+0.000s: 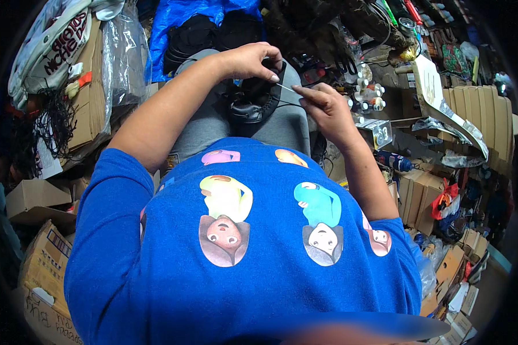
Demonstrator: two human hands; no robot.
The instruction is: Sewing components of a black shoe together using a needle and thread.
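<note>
A black shoe (253, 107) lies on my lap between my grey-trousered thighs, with stitching or lacing along its side. My left hand (256, 62) is closed at the shoe's far edge, thumb and fingers curled round the black material. To the right of the shoe, my right hand (326, 108) is pinching a thin, pale, needle-like tool (285, 88) whose tip points toward my left thumb. A dark cord (289, 104) runs from the shoe to my right fingers. The exact kind of tool is too small to tell.
Beyond my knees is a blue plastic sheet (161, 29) with black shoes (191, 41) on it. Small bottles (369, 95) cluster to the right, near a white curved strip (437, 95) and cardboard (482, 118). Boxes (37, 201) and a clear plastic bag (125, 57) stand left.
</note>
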